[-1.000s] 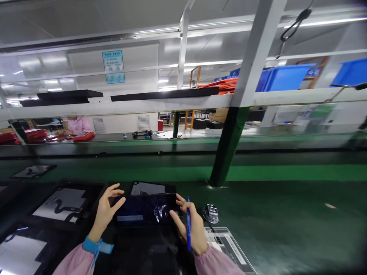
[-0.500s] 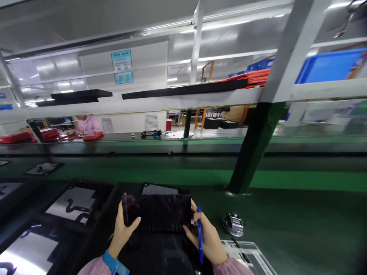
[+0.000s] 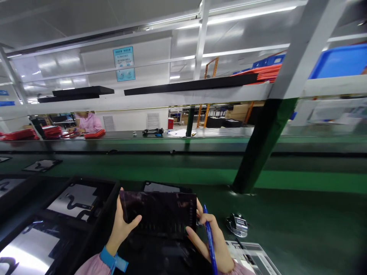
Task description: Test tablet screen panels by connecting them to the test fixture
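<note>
A dark, glossy display panel [image 3: 160, 212] is held up in front of me, tilted, its shiny face toward the camera. My left hand [image 3: 119, 229] grips its left end, thumb on the front and fingers behind, with a blue band [image 3: 113, 261] around the wrist. On the right end, my right hand [image 3: 219, 240] pinches the panel with the thumb in front. That hand also carries a blue pen [image 3: 210, 238] between its fingers. Behind the panel lies another screen part [image 3: 163, 188] with a grey back, partly covered.
Black trays at left hold screen panels [image 3: 73, 200] with grey backs and dark flex cables. A metal tally counter [image 3: 237, 224] sits on the green bench right of my hand, near a printed sheet [image 3: 258, 256]. A slanted post [image 3: 258, 152] rises behind. A person in pink [image 3: 90, 122] works across.
The panel looks slightly larger and its right end has shifted right along with my right hand and the pen. The whole view has turned a little. Both hands keep their hold.
</note>
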`<state>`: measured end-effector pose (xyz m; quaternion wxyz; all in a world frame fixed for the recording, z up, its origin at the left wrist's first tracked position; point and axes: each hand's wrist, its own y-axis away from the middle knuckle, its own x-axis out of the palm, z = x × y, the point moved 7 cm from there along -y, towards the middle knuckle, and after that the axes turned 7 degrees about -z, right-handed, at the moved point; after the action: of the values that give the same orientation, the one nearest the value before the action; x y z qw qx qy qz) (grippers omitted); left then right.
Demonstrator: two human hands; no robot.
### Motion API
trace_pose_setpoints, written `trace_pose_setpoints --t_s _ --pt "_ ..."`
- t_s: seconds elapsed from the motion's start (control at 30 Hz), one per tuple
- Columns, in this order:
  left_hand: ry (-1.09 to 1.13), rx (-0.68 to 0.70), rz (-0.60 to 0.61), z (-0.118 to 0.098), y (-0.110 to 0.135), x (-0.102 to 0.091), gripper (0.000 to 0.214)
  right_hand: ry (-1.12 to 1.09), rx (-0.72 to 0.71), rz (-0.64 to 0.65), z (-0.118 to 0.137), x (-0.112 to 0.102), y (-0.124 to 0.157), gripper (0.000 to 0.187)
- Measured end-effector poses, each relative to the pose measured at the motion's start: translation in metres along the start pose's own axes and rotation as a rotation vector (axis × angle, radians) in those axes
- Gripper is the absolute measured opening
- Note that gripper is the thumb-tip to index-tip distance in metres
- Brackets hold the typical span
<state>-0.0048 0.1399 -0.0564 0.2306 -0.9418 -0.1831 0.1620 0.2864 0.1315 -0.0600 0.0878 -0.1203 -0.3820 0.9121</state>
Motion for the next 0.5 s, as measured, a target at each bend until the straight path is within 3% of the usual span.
trace_pose_setpoints --t_s 0.23,0.37,0.5 --pt "0.015 -0.051 0.048 -0.007 0.003 0.000 0.097 -0.150 0.115 0.013 -0.012 0.002 0.004 0.026" --pt "0.118 -0.198 0.110 0.007 0.007 0.000 0.077 -0.193 0.185 -0.056 -0.013 -0.006 0.000 0.028" --pt "0.115 -0.287 0.047 0.015 0.005 -0.006 0.054 -0.168 0.322 -0.097 -0.012 -0.018 -0.003 0.034"
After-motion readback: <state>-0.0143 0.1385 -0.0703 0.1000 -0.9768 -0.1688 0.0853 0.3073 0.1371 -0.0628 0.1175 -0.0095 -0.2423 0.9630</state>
